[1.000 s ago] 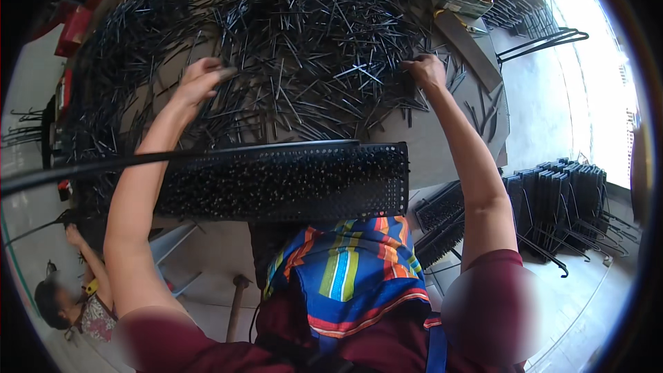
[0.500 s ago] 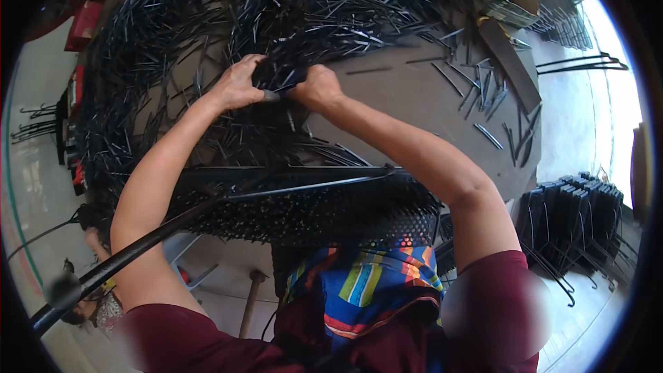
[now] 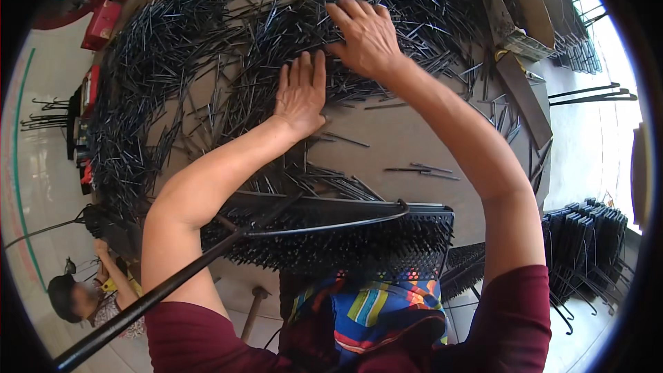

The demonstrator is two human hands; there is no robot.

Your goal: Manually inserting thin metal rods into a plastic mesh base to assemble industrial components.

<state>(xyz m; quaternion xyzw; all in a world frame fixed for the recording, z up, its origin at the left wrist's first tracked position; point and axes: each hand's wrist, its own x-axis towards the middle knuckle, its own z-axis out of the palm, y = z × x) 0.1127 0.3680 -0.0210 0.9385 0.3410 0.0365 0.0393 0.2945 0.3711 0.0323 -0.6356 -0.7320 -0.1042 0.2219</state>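
A wide heap of thin dark strips (image 3: 269, 34) covers much of the table (image 3: 387, 135). My left hand (image 3: 300, 97) lies on the heap's near part, its fingers stretched forward and nothing held. Farther forward and to the right, my right hand (image 3: 366, 38) is spread over the strips, fingers apart, also holding nothing. What lies beneath both palms is hidden. Close to my body, at the table's near edge, is a black perforated panel (image 3: 421, 235) with many short strips sticking out of its holes. A black rod (image 3: 166, 283) with a curved hook end runs across it.
An open cardboard box (image 3: 514, 41) stands at the far right, near a flat dark bar (image 3: 525, 97). Black hooked racks (image 3: 587, 242) stand at the right. A red box (image 3: 102, 24) is at the far left. Another person (image 3: 86, 297) is at the lower left.
My hands have moved apart from their close position over the heap. The right went forward and right, the left rightward; both have uncurled. Fewer strips show between them.
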